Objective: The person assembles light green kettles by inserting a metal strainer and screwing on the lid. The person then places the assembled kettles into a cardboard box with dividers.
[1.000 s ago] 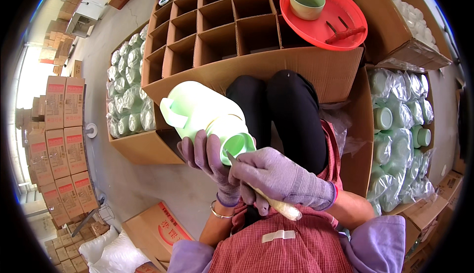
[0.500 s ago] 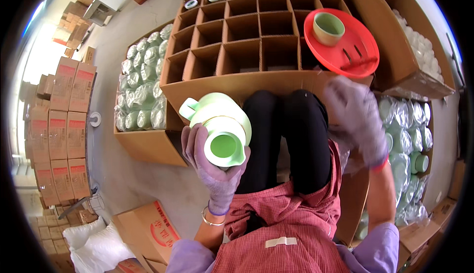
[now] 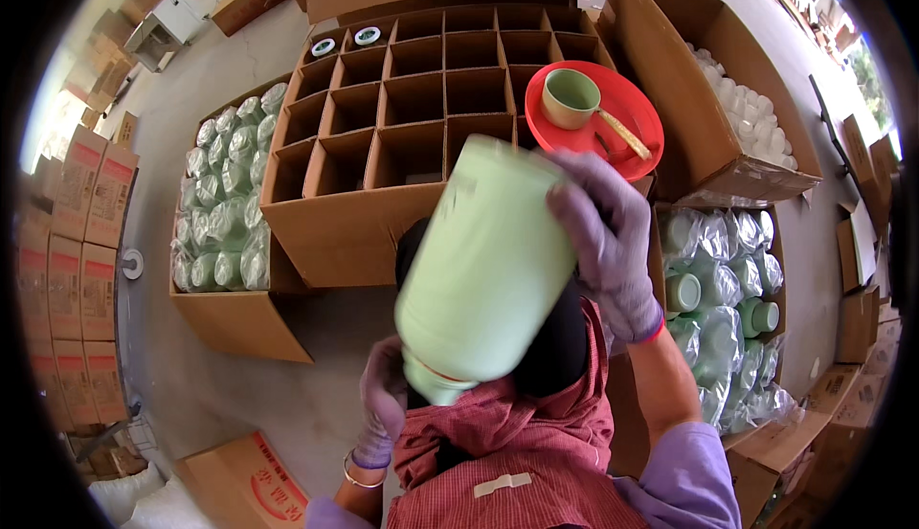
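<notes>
A pale green jug point(image 3: 488, 261) is tilted over my lap, its base up toward the far side and its spouted mouth low and near me. My right hand point(image 3: 608, 237) is closed on its side near the base. Around the neck, my left hand point(image 3: 383, 395) is closed, its fingers partly hidden behind the jug. Beyond my right hand, a red plate point(image 3: 643, 108) rests on the divided carton's corner. A pale green cup point(image 3: 571, 98) stands in it, with a light brown stick-like tool point(image 3: 627, 136) leaning against the cup.
Before me stands a divided carton point(image 3: 345, 232), with two round white-and-green tops in its far-left compartments. Cartons of bagged green jugs flank it at left point(image 3: 228, 189) and right point(image 3: 713, 333). Another open carton point(image 3: 661, 50) holds white plastic pieces. Boxes point(image 3: 91, 203) are stacked far left.
The jug has turned from mouth-up-facing to base-up and moved right. My right hand has come from beside the plate onto the jug. The stick-like tool now lies in the plate.
</notes>
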Available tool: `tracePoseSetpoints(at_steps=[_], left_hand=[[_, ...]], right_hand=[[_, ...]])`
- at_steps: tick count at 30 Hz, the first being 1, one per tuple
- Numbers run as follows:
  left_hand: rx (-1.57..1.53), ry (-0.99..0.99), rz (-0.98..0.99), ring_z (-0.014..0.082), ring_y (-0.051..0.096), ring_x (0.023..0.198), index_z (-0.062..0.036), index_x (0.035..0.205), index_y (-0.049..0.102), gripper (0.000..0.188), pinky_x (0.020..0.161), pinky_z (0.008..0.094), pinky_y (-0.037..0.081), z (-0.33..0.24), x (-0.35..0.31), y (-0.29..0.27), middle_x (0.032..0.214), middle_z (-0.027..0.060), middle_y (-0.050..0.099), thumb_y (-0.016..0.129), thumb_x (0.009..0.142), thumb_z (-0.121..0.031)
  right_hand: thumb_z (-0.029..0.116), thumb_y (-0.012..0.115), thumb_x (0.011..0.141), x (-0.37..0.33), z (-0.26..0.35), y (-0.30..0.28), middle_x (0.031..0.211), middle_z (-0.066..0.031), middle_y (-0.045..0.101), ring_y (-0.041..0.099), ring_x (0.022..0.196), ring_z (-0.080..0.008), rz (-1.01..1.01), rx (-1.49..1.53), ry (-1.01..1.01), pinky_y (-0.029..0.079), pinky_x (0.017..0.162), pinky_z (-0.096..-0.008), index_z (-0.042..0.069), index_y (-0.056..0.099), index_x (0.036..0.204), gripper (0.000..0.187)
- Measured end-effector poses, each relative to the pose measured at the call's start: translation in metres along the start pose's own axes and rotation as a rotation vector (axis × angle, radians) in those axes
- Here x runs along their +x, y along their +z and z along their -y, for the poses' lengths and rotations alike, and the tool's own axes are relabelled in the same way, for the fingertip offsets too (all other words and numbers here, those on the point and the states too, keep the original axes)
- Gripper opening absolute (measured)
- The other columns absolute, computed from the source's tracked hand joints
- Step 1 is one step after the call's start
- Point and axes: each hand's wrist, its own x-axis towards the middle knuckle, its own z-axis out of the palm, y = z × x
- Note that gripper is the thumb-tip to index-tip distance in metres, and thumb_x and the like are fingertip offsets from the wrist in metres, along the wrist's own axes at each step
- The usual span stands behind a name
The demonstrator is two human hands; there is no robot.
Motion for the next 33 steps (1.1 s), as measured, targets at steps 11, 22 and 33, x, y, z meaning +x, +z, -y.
tracePoseSetpoints(at_steps=[11, 22, 33], left_hand=[[0.02, 0.346, 0.416, 0.0285, 0.06, 0.115, 0.004, 0.128, 0.059, 0.042, 0.105, 0.0375, 0.044, -0.043, 0.067, 0.005, 0.121, 0.0156, 0.064, 0.037, 0.106, -0.024], [-0.276, 0.36, 0.441, 0.0285, 0.054, 0.129, 0.0055, 0.128, 0.06, 0.054, 0.108, 0.0435, 0.044, -0.03, 0.07, -0.01, 0.137, 0.0227, 0.056, 0.05, 0.102, -0.04], [0.039, 0.011, 0.469, 0.0171, 0.057, 0.122, 0.0011, 0.134, 0.058, 0.052, 0.102, 0.0324, 0.048, -0.095, 0.107, 0.059, 0.14, 0.0126, 0.055, 0.071, 0.093, -0.028]], right_hand=[[0.011, 0.072, 0.078, -0.064, -0.05, -0.014, 0.104, -0.0107, 0.06, 0.057, 0.104, -0.0315, 0.319, -0.428, -0.335, 0.047, 0.095, -0.0445, 0.009, 0.071, 0.096, 0.018], [0.02, 0.085, 0.069, -0.058, -0.067, -0.069, 0.12, -0.0169, 0.061, 0.057, 0.115, -0.0327, 0.121, -0.41, 0.139, 0.045, 0.101, -0.0422, 0.003, 0.067, 0.112, 0.05], [0.024, 0.062, 0.092, -0.004, -0.031, 0.01, 0.119, -0.024, 0.058, 0.062, 0.106, -0.0381, 0.178, -0.368, -0.186, 0.051, 0.09, -0.041, -0.004, 0.054, 0.128, 0.046]])
